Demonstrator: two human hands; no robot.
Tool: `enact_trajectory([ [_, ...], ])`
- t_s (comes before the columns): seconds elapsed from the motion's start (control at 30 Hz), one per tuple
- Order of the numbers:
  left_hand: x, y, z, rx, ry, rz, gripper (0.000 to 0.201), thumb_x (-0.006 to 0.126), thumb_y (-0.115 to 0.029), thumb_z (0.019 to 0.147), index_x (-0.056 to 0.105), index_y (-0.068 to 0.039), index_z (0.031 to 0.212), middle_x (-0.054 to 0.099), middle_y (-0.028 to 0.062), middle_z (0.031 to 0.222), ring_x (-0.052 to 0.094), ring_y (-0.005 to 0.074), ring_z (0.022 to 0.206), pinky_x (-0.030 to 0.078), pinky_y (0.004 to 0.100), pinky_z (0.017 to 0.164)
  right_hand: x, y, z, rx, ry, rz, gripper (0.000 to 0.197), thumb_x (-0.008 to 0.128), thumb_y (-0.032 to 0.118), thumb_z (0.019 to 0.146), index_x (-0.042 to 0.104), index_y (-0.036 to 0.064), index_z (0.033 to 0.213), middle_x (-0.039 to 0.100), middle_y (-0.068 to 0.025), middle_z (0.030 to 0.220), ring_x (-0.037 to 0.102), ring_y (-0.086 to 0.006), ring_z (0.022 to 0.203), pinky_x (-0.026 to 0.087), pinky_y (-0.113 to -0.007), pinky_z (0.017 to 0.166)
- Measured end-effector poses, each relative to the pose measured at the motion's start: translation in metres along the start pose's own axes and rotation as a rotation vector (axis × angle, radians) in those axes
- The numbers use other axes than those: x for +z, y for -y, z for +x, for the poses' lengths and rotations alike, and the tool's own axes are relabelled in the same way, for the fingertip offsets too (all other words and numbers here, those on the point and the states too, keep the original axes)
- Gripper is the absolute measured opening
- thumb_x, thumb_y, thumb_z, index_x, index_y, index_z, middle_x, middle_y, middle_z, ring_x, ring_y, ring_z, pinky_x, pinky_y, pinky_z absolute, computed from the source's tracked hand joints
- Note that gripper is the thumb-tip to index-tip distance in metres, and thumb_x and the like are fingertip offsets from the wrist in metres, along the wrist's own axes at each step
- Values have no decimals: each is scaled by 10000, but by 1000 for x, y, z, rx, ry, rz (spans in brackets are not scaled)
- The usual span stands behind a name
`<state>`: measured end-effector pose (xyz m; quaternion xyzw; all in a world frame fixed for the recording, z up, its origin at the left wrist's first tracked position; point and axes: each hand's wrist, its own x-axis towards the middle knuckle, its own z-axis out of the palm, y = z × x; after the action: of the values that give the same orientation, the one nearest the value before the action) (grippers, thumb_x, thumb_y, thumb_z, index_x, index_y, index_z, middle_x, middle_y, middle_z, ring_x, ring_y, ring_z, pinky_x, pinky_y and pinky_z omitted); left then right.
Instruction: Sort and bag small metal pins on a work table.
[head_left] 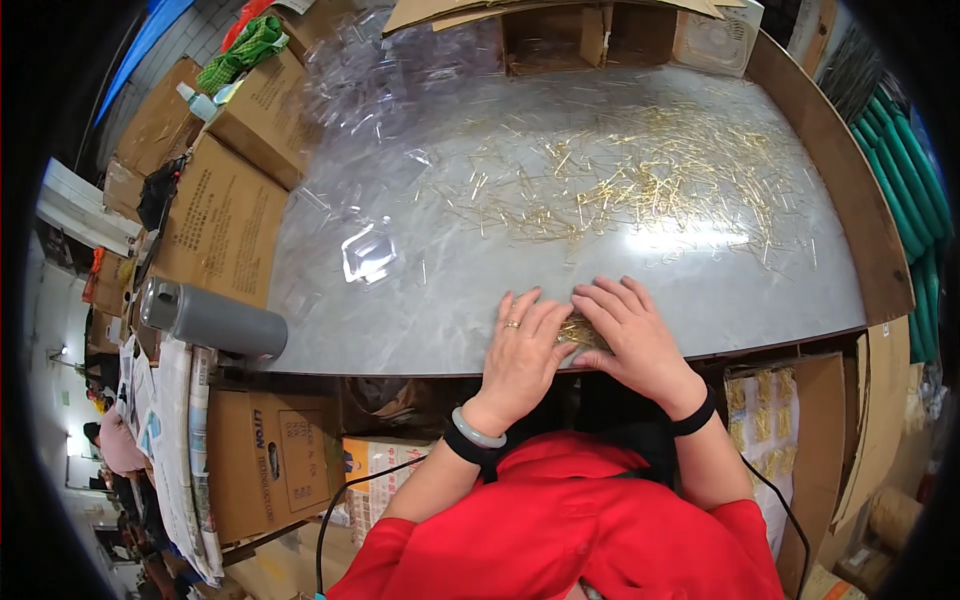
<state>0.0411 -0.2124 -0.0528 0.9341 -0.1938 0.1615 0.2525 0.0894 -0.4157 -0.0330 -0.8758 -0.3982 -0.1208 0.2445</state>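
Observation:
At the table's front edge my two hands meet around a small bunch of thin gold wire pins (578, 332). My left hand (520, 350), with a ring and a pale bangle, closes on the bunch from the left. From the right, my right hand (632, 335) curls over it, thumb along the near side. Fingers cover most of the bunch. Farther back on the grey tabletop (450, 320) spreads a loose heap of the same gold pins (660, 185), some with bent ends.
Clear plastic cases (370, 255) pile up at the back left. A grey bottle (220, 318) lies on its side at the left edge. Cardboard walls (835, 180) border the table, and cardboard cubbies (550, 45) stand at the back. Bundled gold pins (762, 420) sit in a box below, right.

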Motion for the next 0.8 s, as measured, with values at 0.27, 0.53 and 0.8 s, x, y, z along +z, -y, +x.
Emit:
enact_trajectory([
  [0.27,5,9,-3,-68,-81,-119,547,656,-107,938,436,-13,1430,497,202,1406,431,410,1369,277,564,1189,24,2,12,-45,25,151,526,732,208,862,561,47,1332,586,-130,1357,532,-334,1282,407,-464,1118],
  [0.53,-7,17,-8,-237,-99,-382,464,544,-170,1033,429,17,1441,491,225,1430,444,392,1373,318,459,1176,9,14,14,0,-33,26,681,777,428,806,564,63,1340,559,-124,1354,472,-335,1317,334,-506,1141],
  [0.8,-11,13,-5,-279,-66,-516,418,457,-185,1074,432,19,1438,462,237,1469,420,384,1403,328,435,1171,19,11,16,-41,9,118,523,774,321,817,610,79,1250,594,-90,1260,527,-317,1215,405,-453,1052],
])
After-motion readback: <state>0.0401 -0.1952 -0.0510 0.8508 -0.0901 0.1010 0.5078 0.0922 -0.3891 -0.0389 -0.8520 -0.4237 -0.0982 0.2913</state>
